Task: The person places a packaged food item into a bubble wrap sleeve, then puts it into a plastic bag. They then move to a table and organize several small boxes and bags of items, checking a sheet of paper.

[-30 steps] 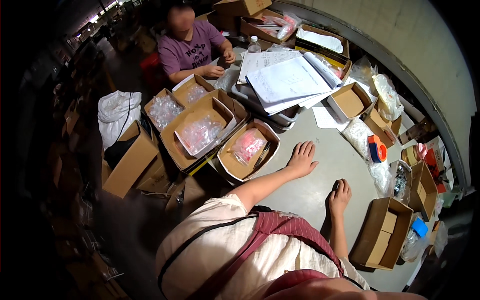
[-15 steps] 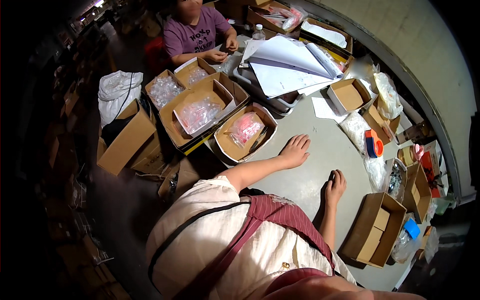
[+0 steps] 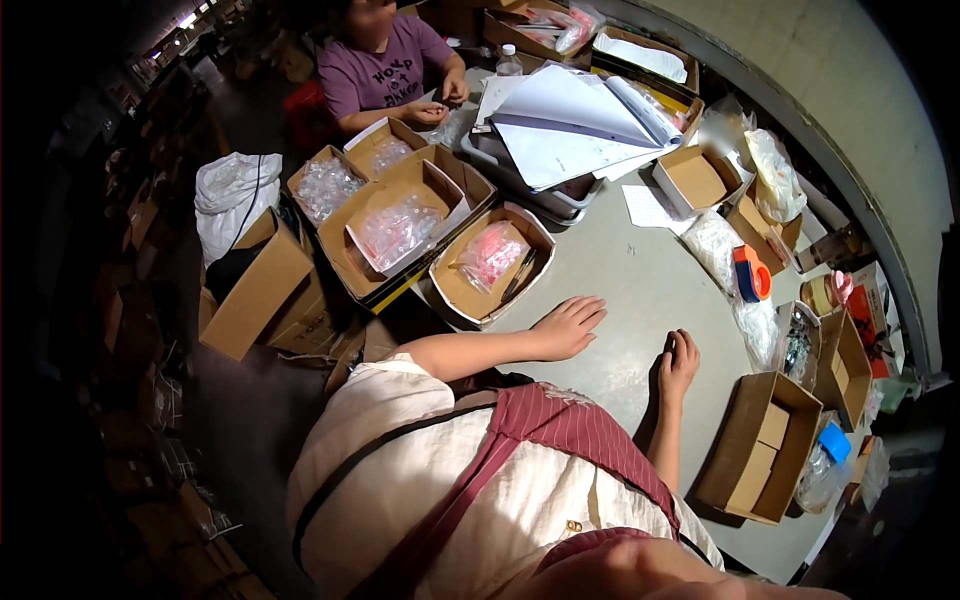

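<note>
My left hand [image 3: 572,328] lies palm down on the grey tabletop [image 3: 625,290], its fingers stretched out and nothing held. Just beyond it stands a cut-down cardboard tray [image 3: 453,298] with a clear bag of pink pieces [image 3: 492,256] and a dark, slim tool [image 3: 518,276] inside. My right hand [image 3: 680,362] rests on the table at the right, fingers loosely bent and a little apart, with nothing visible in it. Nearest to that hand is an open brown cardboard box [image 3: 728,455] with smaller cardboard pieces in it.
Boxes of clear plastic parts [image 3: 398,228] stand at the left. Across the table a person in a purple shirt [image 3: 385,75] holds something small. Papers [image 3: 570,125] cover a grey bin. An orange and blue tape dispenser [image 3: 752,275], plastic bags [image 3: 712,245] and more boxes line the right edge.
My left hand has slid back over the table toward my body and slightly left, still flat. The view has shifted a little; my right hand stays in about the same place.
</note>
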A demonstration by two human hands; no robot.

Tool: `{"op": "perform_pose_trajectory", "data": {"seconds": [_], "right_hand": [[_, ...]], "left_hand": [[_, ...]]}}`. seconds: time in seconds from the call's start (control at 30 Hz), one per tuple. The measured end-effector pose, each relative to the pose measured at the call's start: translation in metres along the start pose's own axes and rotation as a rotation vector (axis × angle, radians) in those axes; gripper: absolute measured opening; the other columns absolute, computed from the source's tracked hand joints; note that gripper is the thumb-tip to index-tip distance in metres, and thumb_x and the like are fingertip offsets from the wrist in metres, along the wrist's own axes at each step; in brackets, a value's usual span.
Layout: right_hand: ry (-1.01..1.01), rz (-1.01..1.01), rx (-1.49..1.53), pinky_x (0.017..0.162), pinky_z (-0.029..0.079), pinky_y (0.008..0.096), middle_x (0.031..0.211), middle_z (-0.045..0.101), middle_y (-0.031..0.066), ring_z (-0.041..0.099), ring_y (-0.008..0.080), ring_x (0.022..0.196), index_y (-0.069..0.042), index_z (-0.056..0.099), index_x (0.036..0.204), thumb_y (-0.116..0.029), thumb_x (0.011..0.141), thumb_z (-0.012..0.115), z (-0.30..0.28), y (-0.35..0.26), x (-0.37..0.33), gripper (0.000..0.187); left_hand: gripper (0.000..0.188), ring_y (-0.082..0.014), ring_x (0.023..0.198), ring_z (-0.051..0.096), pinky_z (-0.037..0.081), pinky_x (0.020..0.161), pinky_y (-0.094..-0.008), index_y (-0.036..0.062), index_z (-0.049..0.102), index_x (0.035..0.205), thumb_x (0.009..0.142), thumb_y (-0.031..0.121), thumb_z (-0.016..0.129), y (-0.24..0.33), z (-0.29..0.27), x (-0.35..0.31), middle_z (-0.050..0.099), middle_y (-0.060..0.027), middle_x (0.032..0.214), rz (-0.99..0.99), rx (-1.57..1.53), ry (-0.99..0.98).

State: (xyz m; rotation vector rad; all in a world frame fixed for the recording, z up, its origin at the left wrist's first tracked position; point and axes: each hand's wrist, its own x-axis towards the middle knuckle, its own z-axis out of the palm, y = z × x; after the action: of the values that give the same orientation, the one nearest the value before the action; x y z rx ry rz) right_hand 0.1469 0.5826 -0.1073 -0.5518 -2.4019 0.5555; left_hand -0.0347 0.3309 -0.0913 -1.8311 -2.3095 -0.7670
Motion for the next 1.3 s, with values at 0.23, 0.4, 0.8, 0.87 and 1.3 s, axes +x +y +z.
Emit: {"op": "perform_pose_trajectory", "data": {"seconds": [0.23,0.4,0.8,0.87,1.3], "right_hand": [[-0.024,0.019,0.01,0.108,0.039,0.0452,0.134,0.059,0.0124,0.052,0.0335,0.125,-0.006,0.065,0.12,0.002,0.08,0.054,-0.001,-0.003,0.001,0.042],[-0.027,0.017,-0.027,0.107,0.04,0.0458,0.134,0.058,0.0132,0.052,0.0342,0.124,-0.006,0.064,0.121,0.003,0.08,0.055,-0.002,-0.001,0.001,0.043],[-0.089,0.013,-0.164,0.109,0.036,0.0476,0.136,0.054,0.015,0.048,0.0361,0.126,-0.005,0.058,0.124,0.003,0.078,0.056,-0.005,-0.022,0.005,0.047],[-0.102,0.023,-0.171,0.109,0.035,0.0477,0.136,0.054,0.015,0.047,0.0358,0.127,-0.005,0.058,0.124,0.004,0.078,0.056,-0.005,-0.024,0.006,0.047],[-0.125,0.038,-0.2,0.109,0.033,0.0475,0.138,0.052,0.0123,0.045,0.0335,0.13,-0.007,0.056,0.125,0.0,0.078,0.056,-0.007,-0.023,0.011,0.048]], "left_hand": [[0.06,-0.0329,0.147,0.031,0.022,0.121,-0.0496,-0.0002,0.038,0.15,0.097,0.024,0.054,0.0,-0.031,-0.054,0.037,-0.0182,0.156,0.02,-0.023,-0.166],[0.065,-0.0307,0.15,0.027,0.016,0.122,-0.0521,0.0089,0.034,0.155,0.098,0.034,0.053,-0.003,-0.058,-0.086,0.032,-0.0135,0.16,0.018,0.077,-0.263],[0.069,-0.0328,0.147,0.032,0.02,0.122,-0.0499,0.0126,0.041,0.153,0.094,0.044,0.056,-0.03,-0.089,-0.128,0.035,-0.0137,0.16,0.115,0.154,-0.293],[0.068,-0.0314,0.146,0.035,0.021,0.122,-0.049,0.0131,0.044,0.152,0.092,0.044,0.055,-0.027,-0.087,-0.132,0.038,-0.013,0.158,0.117,0.175,-0.246],[0.067,-0.0305,0.144,0.039,0.022,0.122,-0.0492,0.0134,0.049,0.149,0.089,0.044,0.055,-0.027,-0.087,-0.125,0.043,-0.0131,0.155,0.117,0.18,-0.214]]}}
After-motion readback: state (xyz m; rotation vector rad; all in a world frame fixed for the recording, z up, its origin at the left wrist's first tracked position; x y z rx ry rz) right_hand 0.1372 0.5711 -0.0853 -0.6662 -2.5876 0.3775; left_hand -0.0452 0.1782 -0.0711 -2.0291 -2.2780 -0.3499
